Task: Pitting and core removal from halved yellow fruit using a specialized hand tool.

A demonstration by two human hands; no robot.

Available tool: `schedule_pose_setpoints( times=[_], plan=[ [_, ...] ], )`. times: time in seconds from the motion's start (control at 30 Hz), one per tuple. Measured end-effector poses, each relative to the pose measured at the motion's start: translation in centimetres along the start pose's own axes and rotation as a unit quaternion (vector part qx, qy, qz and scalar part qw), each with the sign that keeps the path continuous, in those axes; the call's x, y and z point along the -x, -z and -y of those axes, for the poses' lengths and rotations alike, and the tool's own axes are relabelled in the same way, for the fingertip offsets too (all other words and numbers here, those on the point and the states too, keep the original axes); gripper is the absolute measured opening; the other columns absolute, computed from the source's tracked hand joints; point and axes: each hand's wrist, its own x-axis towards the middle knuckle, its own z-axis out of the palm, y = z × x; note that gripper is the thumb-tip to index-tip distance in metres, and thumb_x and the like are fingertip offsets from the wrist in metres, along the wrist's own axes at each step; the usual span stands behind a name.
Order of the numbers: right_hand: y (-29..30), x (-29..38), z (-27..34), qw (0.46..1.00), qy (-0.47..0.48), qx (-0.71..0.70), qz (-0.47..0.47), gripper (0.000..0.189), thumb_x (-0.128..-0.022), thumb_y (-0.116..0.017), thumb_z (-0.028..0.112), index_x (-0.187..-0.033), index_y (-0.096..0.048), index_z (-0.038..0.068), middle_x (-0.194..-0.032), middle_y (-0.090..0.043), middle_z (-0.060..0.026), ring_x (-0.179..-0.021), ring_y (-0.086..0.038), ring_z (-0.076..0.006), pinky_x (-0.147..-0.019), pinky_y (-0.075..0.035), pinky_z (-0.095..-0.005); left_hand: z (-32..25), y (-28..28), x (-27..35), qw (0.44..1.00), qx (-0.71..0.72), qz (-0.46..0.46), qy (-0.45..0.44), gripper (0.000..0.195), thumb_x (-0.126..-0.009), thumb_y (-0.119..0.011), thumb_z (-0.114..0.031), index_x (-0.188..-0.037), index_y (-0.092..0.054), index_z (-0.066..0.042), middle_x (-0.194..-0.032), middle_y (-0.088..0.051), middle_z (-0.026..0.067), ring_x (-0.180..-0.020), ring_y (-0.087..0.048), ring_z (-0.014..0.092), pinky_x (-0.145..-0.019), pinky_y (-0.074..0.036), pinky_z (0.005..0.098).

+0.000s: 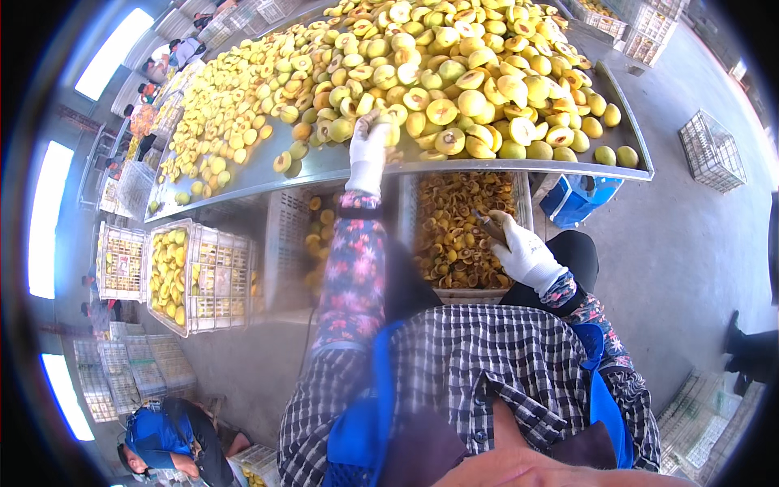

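Note:
My left hand (368, 149), in a white glove, is at the front of a heap of yellow peaches (475, 100), many of them cut in half. Its fingers are closed around a yellow-green peach piece (391, 131), slightly blurred. The heap lies on a metal-rimmed table (328, 176). My right hand (526, 249), also gloved, grips a small hand tool (490, 228) with a brown handle and a short metal tip. Below that tool, a white plastic crate (526, 201) between my knees holds brownish pit scraps (456, 231).
Left of the scraps, another crate (286, 225) holds peaches. A crate of peach halves (167, 274) stands further left. A blue box (578, 198) sits under the table's right end. An empty crate (712, 149) is on the floor. Another person (176, 438) bends at lower left.

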Motion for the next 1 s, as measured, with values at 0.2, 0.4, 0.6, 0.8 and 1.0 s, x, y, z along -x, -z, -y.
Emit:
schedule_pose_setpoints(
  times=[0.2, 0.4, 0.6, 0.8, 1.0],
  plan=[
    [1.0, -3.5, 3.6, 0.991, 0.076, -0.088, -0.071, 0.037, -0.091, -0.055, 0.012, -0.125, -0.045, 0.003, -0.09, -0.062, -0.0201, -0.083, -0.064, -0.0335, -0.075, -0.049, -0.0377, -4.5, -2.9, 7.3, 0.927, 0.322, 0.121, 0.149, 0.043, -0.094, -0.045, -0.043, -0.116, -0.058, -0.008, -0.092, -0.068, 0.0158, -0.058, -0.063, 0.021, -0.043, -0.044, 0.026],
    [0.3, -5.7, 6.1, 0.972, 0.141, 0.019, -0.189, 0.039, -0.087, -0.061, 0.015, -0.122, -0.048, 0.003, -0.087, -0.064, -0.0186, -0.072, -0.065, -0.034, -0.061, -0.053, -0.0393, -4.8, -5.4, 10.8, 0.939, 0.278, 0.118, 0.163, 0.058, -0.095, -0.039, -0.059, -0.116, -0.057, -0.008, -0.099, -0.066, 0.0124, -0.066, -0.062, 0.02, -0.045, -0.044, 0.0271],
    [-0.5, -4.8, 5.4, 0.961, 0.157, 0.084, -0.214, 0.038, -0.086, -0.062, 0.014, -0.119, -0.051, -0.003, -0.088, -0.064, -0.0172, -0.069, -0.066, -0.0305, -0.059, -0.054, -0.0366, -4.0, -7.3, 12.2, 0.934, 0.341, 0.071, 0.079, 0.053, -0.098, -0.041, -0.047, -0.121, -0.054, -0.001, -0.111, -0.062, 0.0147, -0.099, -0.059, 0.023, -0.084, -0.049, 0.0342],
    [-0.1, -4.3, 5.3, 0.949, 0.19, 0.099, -0.231, 0.039, -0.085, -0.062, 0.013, -0.119, -0.051, -0.003, -0.093, -0.064, -0.0174, -0.074, -0.066, -0.0299, -0.061, -0.054, -0.0361, -3.3, -7.4, 12.3, 0.93, 0.351, 0.112, 0.011, 0.049, -0.098, -0.042, -0.038, -0.123, -0.053, 0.003, -0.117, -0.061, 0.0173, -0.107, -0.058, 0.026, -0.094, -0.045, 0.0359],
    [1.1, -3.8, 6.4, 0.971, 0.131, 0.143, -0.142, 0.039, -0.086, -0.062, 0.013, -0.119, -0.048, -0.001, -0.091, -0.063, -0.0175, -0.073, -0.065, -0.0322, -0.061, -0.053, -0.0384, -4.1, -7.5, 12.8, 0.929, 0.349, 0.122, 0.028, 0.049, -0.097, -0.044, -0.04, -0.12, -0.055, 0.002, -0.111, -0.062, 0.0176, -0.097, -0.06, 0.023, -0.084, -0.049, 0.0333]
  ],
)
